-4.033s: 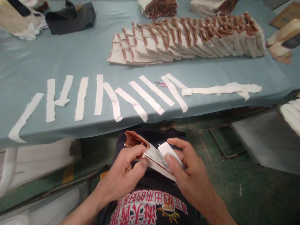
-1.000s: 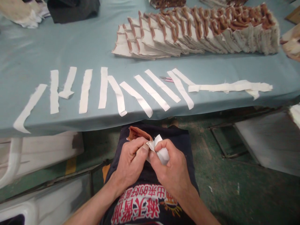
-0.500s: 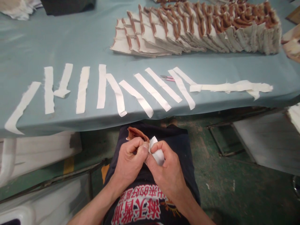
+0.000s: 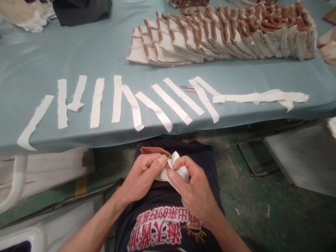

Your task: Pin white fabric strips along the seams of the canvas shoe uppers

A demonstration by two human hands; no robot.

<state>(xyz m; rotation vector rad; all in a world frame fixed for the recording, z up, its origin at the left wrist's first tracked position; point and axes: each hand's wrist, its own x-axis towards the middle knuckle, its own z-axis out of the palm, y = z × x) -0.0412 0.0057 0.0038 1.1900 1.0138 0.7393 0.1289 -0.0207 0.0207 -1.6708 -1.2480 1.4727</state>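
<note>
Over the dark apron on my lap, my left hand (image 4: 147, 171) pinches a piece of brown and white fabric (image 4: 154, 150), its brown edge folding up behind the fingers. Close beside it, my right hand (image 4: 193, 180) is closed on a white cloth strip (image 4: 183, 172), pressed against the brown fabric between both thumbs. The fingertips of the two hands nearly meet, and where exactly strip and fabric join is partly hidden. More white strips (image 4: 117, 99) lie spread along the near edge of the table in front of me.
A blue-green cloth covers the table (image 4: 34, 59). A long row of stacked brown and white fabric pieces (image 4: 223, 38) stands at the back. Pink-handled thread snips (image 4: 188, 89) lie among the strips. Dark cloth (image 4: 82, 12) is at back left; stools (image 4: 19, 182) flank my legs.
My hands have shifted slightly, and more of the pale fabric shows below the fingers. The left hand's fingers lie flatter along the brown edge. The view has turned a little left.
</note>
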